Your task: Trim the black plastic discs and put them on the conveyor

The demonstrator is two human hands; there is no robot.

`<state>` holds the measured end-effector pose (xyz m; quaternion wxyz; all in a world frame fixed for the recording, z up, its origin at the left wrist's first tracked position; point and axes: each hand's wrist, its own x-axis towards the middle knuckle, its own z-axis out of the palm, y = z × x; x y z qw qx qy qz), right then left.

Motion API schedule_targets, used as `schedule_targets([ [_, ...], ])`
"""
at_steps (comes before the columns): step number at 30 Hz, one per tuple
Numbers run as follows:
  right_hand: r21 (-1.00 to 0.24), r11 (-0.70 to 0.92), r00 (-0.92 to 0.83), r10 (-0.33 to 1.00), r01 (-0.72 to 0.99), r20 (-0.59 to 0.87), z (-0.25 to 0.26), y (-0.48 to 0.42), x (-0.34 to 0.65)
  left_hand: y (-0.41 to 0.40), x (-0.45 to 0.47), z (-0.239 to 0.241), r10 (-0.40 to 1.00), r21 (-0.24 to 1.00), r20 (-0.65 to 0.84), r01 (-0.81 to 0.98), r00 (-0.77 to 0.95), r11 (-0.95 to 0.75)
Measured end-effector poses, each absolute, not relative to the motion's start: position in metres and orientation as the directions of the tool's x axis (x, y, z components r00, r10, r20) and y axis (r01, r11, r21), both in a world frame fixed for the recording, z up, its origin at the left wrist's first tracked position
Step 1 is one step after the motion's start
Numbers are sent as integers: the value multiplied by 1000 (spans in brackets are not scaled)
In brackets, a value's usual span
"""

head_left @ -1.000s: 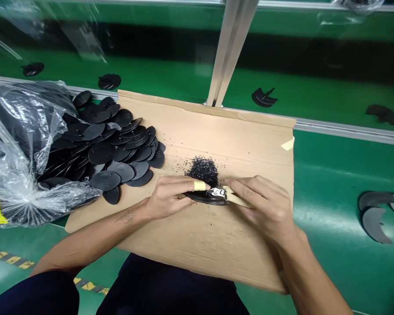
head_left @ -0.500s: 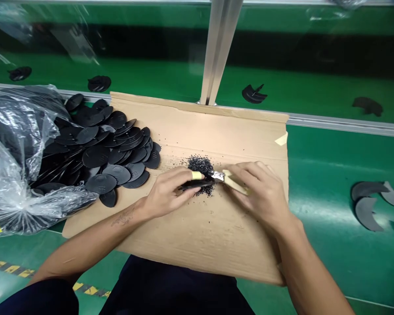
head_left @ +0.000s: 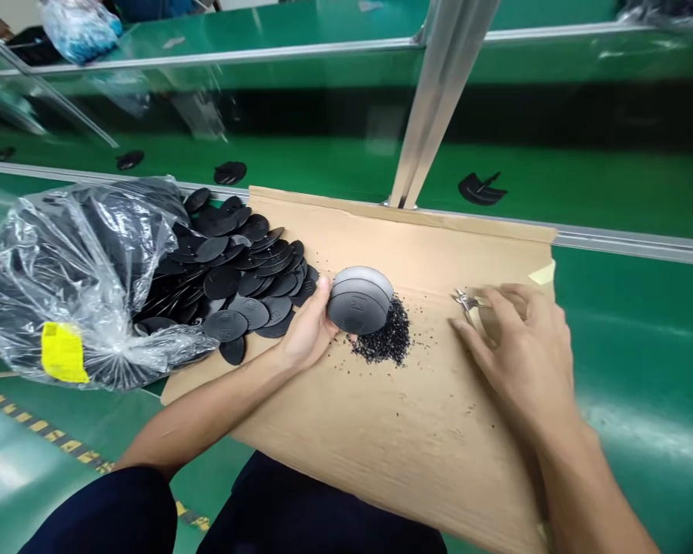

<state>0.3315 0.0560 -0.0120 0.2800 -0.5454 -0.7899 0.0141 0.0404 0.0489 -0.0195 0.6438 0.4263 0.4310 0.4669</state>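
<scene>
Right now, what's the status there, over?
Left hand holds black disc upright. Right hand grips small metal tool. Black shavings piled on cardboard.

disc (head_left: 359, 300): matt black plastic | sheet (head_left: 381, 415): rough brown cardboard | bag (head_left: 75, 269): glossy clear film | tool (head_left: 465, 298): probably metal

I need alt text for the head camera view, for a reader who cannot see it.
The left hand holds a black oval disc above a heap of black shavings on a cardboard sheet. The right hand grips a small metal tool. More discs spill from a plastic bag.
</scene>
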Motion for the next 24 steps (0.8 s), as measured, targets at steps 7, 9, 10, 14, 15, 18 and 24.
schedule_targets([
  [7,-972,212,-956,291,98,-33,25,23,303,53,42,-21,961,899,-224,-346,163,268],
  [9,-976,212,-966,259,56,1,21,17,293,53,43,-21,967,902,-220,-352,127,251],
  [10,-973,227,-955,296,44,26,18,16,289,55,43,-20,975,920,-189,-326,115,217],
  [14,-979,200,-880,470,27,72,8,25,286,75,35,-5,995,990,32,-143,98,-18],
  [15,-982,186,-859,506,17,81,7,29,287,85,30,2,991,992,104,-73,88,-98],
  [18,-991,128,-813,573,-34,102,7,37,290,132,14,28,938,861,317,372,139,-346],
  [24,-961,276,-414,872,-24,261,4,38,291,235,-8,52,959,345,141,895,248,-282],
])
